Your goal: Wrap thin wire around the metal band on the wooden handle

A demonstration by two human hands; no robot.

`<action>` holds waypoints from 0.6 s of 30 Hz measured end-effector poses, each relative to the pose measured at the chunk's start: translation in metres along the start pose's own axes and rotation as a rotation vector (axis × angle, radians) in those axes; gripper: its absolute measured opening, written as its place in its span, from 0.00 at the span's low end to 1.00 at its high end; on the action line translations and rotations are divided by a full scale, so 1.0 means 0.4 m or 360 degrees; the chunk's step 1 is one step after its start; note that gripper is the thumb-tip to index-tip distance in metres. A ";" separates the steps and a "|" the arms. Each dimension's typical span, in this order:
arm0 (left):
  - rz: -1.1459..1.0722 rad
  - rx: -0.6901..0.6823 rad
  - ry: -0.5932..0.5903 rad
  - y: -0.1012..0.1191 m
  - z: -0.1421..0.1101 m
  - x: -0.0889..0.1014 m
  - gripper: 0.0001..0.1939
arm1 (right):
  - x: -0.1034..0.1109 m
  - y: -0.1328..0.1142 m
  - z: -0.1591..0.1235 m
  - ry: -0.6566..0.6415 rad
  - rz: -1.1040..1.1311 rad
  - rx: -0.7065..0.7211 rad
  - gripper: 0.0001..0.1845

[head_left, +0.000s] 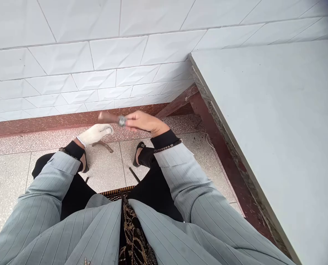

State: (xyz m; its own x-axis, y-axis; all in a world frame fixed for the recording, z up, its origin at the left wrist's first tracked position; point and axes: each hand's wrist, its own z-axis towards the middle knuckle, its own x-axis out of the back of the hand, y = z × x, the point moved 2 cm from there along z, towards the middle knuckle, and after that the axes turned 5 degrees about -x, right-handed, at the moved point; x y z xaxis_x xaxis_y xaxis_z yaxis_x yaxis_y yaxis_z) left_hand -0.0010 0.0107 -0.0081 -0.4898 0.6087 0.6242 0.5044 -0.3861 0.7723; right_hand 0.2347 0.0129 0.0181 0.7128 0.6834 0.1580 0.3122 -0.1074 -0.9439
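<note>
My right hand (144,122) is bare and closed around a brown rod-like tool (110,118) with a metal ferrule, which points left and is blurred by motion. My left hand (94,134) wears a white knit glove and sits just below the tool's tip, fingers curled; I cannot make out anything in it. Both arms are in grey pinstriped sleeves over black cuffs, and a bracelet circles my right wrist. On the speckled floor under the gloved hand lies a curved dark metal piece (103,145).
I am seated, black trousers and sandalled feet (142,154) on the tiled floor. A white tiled wall (97,66) with a red skirting rises ahead. A grey slab (277,121) with a rough edge runs along the right. A thin dark stick (134,175) lies between my legs.
</note>
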 end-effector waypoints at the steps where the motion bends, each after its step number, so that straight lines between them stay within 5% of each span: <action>1: -0.0010 -0.0019 -0.0035 0.001 0.001 -0.004 0.19 | 0.016 0.002 -0.002 0.0206 0.0139 0.0011 0.22; 5: 0.0000 -0.0084 -0.0071 0.017 0.002 -0.008 0.19 | 0.049 0.026 0.010 0.0714 0.0322 -0.0078 0.25; 10: 0.0076 -0.0129 -0.0211 0.028 -0.003 -0.014 0.19 | 0.069 0.060 0.038 0.0999 -0.0320 -0.0481 0.19; 13: 0.0168 -0.0102 -0.0177 0.026 -0.005 -0.013 0.18 | 0.068 0.060 0.048 0.0880 -0.0906 -0.0631 0.18; 18: 0.0285 -0.0114 -0.0056 0.018 -0.005 -0.001 0.18 | 0.025 0.050 0.052 0.0233 -0.1362 -0.0814 0.17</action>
State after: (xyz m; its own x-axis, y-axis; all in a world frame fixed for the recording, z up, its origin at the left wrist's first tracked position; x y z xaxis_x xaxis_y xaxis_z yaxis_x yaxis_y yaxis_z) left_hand 0.0014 0.0064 -0.0026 -0.3713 0.5492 0.7487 0.5287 -0.5379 0.6567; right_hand 0.2351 0.0324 -0.0053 0.1824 0.5840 0.7910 0.9627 0.0573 -0.2643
